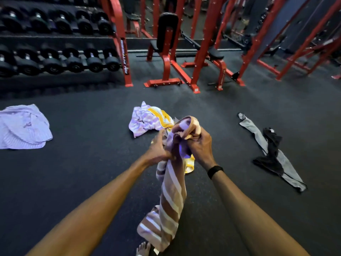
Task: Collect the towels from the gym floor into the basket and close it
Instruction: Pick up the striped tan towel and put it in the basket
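From the head camera, both hands meet in mid-frame on one brown-and-white striped towel [170, 198]: the left hand [158, 150] has its fingers closed round the bunched upper part, and the right hand [198, 143], a black band on its wrist, has its fingers curled tight over the crumpled top, which shows a lilac underside. The rest of that towel hangs down between the forearms, its lower end close to or touching the dark rubber gym floor [92, 172] near a bare foot [143, 249] at the bottom edge. Three more cloths lie on the floor: a lilac striped cloth with a yellow-and-white band [147, 120] just beyond the hands, a pale lilac striped towel [23, 126] spread well apart at the left, and a long grey-and-black cloth [271, 150] at the right. The basket is nowhere in view, so whether it holds anything, or how its lid stands, cannot be told. By the look of it the task is at an early stage: one towel is in hand and being gathered up, at least three pieces are left to collect, and the carrying to the basket and its closing are not yet done. Behind stand a rack of black dumbbells [60, 58] and red steel gym benches [171, 58].
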Demonstrator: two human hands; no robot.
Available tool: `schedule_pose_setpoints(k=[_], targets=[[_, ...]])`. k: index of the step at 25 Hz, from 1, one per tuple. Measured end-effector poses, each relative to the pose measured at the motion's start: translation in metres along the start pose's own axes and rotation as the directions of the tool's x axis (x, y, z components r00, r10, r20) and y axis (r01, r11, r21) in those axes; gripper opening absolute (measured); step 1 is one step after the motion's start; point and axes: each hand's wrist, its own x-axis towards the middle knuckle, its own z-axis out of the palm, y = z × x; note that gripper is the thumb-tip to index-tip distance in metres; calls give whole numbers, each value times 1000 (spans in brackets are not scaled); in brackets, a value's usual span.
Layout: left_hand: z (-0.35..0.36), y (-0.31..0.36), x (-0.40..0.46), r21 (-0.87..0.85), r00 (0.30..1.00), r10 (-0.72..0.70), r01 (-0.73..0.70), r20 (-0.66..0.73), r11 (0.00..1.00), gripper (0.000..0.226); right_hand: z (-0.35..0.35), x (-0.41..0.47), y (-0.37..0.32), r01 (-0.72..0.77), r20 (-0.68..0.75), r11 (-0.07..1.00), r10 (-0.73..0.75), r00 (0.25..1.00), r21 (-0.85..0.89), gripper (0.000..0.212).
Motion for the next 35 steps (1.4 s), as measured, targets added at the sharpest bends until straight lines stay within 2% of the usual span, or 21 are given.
schedule_pose_setpoints(k=[2, 3, 6, 7, 9, 10, 11, 13, 15, 16, 18, 20, 22, 23, 24, 25, 27, 30, 32, 35], targets=[[6, -49, -10, 43, 995, -103, 102, 6, 994, 146, 5, -1, -25, 66, 43, 986, -73, 996, 154, 15], [15, -73, -12, 48, 991, -137, 137, -7, 989, 144, 5, -2, -40, 102, 67, 966, -121, 990, 237, 16], [44, -81, -35, -142, 952, -271, 251, -145, 957, 112, 2, 11, -73, 181, 34, 909, -209, 977, 376, 25], [52, -71, -42, -242, 925, -324, 273, -201, 931, 91, -1, 18, -78, 210, 0, 897, -228, 974, 388, 24], [61, -59, -44, -366, 852, -448, 339, -270, 867, 40, -11, 31, -78, 281, -55, 900, -279, 959, 334, 18], [59, -51, -43, -363, 833, -459, 344, -307, 866, 26, -16, 35, -73, 337, -73, 904, -329, 941, 262, 17], [53, -43, -44, -334, 811, -465, 354, -355, 873, 21, -21, 37, -66, 396, -71, 902, -389, 918, 172, 18], [40, -30, -51, -250, 737, -465, 392, -491, 885, 25, -27, 36, -40, 452, 2, 890, -453, 892, -48, 26], [25, -14, -61, -253, 690, -421, 338, -589, 907, 41, -27, 28, -10, 456, 160, 851, -428, 890, -259, 38], [19, -6, -65, -252, 682, -387, 295, -621, 922, 45, -24, 22, 3, 477, 252, 824, -414, 875, -304, 43], [5, 14, -70, -145, 701, -278, 245, -656, 959, 40, -10, 5, 20, 503, 404, 814, -373, 835, -289, 50], [-6, 31, -73, -17, 734, -160, 199, -660, 980, 41, 8, -15, 24, 494, 568, 854, -328, 755, -162, 57], [-17, 43, -86, 12, 751, -107, 152, -651, 988, 39, 27, -33, 19, 493, 729, 870, -327, 601, -15, 81], [-21, 47, -88, 17, 759, -81, 120, -646, 993, 39, 32, -37, 15, 488, 769, 873, -314, 556, 3, 99], [-26, 47, -97, 18, 768, -73, 110, -637, 994, 41, 38, -42, 8, 483, 785, 875, -317, 532, 26, 115], [-29, 47, -110, 18, 783, -62, 93, -619, 995, 44, 44, -47, -3, 478, 772, 877, -332, 542, 42, 123], [-37, 47, -135, -27, 806, -73, 71, -587, 997, 49, 58, -55, -22, 494, 691, 867, -395, 606, 62, 120], [-59, 44, -185, -70, 795, -73, 39, -603, 997, 56, 84, -76, -53, 571, 637, 817, -482, 602, 79, 91], [-74, 26, -219, -31, 736, -86, 88, -671, 996, 71, 104, -89, -72, 580, 630, 811, -492, 601, 80, 79], [-82, -33, -279, -121, 581, -279, 295, -764, 948, 116, 137, -125, -120, 572, 638, 805, -526, 563, 158, 71]])
